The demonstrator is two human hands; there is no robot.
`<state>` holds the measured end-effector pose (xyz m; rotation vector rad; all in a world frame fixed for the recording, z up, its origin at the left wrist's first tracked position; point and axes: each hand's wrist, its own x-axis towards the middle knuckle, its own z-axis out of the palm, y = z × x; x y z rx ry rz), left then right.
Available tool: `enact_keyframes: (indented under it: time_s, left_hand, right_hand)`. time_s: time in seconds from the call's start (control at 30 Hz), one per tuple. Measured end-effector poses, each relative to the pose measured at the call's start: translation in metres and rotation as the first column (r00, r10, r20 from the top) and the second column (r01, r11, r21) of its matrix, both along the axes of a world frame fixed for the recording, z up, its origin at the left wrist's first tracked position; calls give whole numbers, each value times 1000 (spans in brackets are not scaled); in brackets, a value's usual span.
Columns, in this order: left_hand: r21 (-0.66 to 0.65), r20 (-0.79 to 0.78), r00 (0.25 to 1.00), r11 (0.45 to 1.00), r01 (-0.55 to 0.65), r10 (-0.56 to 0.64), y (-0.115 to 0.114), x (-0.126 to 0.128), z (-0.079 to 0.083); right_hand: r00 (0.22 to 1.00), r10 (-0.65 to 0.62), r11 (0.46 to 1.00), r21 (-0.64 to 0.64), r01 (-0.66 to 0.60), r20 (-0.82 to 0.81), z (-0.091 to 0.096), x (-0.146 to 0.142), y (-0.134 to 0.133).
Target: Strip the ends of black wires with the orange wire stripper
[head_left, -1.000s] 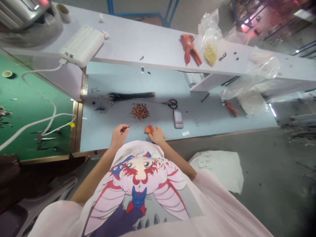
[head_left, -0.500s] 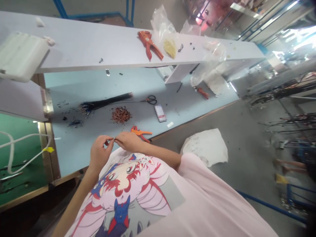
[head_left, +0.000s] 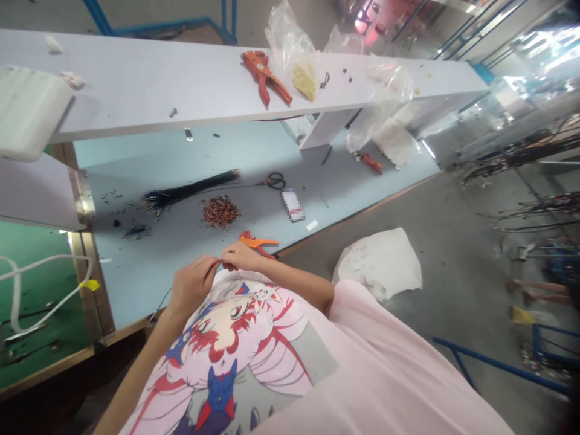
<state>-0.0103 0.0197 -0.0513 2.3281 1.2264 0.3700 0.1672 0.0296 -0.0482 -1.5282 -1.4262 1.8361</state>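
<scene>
My left hand (head_left: 194, 281) is closed in front of my shirt, its thumb and fingers pinched on a thin dark wire (head_left: 163, 302) that trails out behind it towards the table edge. Fingertips of my right hand (head_left: 240, 257) meet those of the left and are pinched at the wire's end, which is mostly hidden. Just beyond the right hand lies an orange wire stripper (head_left: 258, 241). Further back are a heap of small copper-coloured pieces (head_left: 220, 212) and a bundle of black wires (head_left: 190, 188) with bared ends.
Black-handled scissors (head_left: 274, 180), a blurred-out white and red item (head_left: 293, 205) and red pliers (head_left: 372, 164) lie on the blue table (head_left: 136, 272). The white shelf (head_left: 136, 90) above bears another wire stripper (head_left: 266, 78) and plastic bags. A white sack (head_left: 378, 263) stands on the floor.
Both hands have shifted slightly right, and my left hand has turned so its back shows more. The wire trailing behind it has come into view. The camera view has moved a little.
</scene>
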Motion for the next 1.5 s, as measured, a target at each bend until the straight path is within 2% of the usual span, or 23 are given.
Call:
enact_keyframes:
  time_s: [0.2, 0.47, 0.63, 0.83, 1.07, 1.3, 1.5]
  left_hand:
    - [-36, -97, 994, 998, 51, -54, 5, -2, -9]
    - [-95, -283, 949, 989, 115, -137, 19, 15, -9]
    - [-157, -354, 913, 976, 153, -200, 30, 28, -6]
    - [-203, -430, 876, 969, 144, -220, 45, 46, -2]
    - [-248, -487, 834, 956, 155, -262, 57, 59, -9]
    - [-282, -534, 806, 953, 113, -254, 67, 83, -4]
    - [-328, -576, 792, 945, 5, -204, 59, 95, 7]
  right_hand:
    - [999, 16, 1000, 13, -16, -40, -11, 5, -1]
    - [997, -19, 1000, -8, 18, -81, -31, 15, -1]
    - [999, 16, 1000, -5, -16, -52, -39, 24, 8]
    - [995, 17, 999, -44, -22, -101, -56, 33, 23]
    - [984, 97, 992, -65, -108, -148, -74, 48, 38]
    - [976, 125, 980, -132, -150, -181, -75, 67, 50]
    - [955, 173, 970, -128, -208, -242, -69, 78, 54]
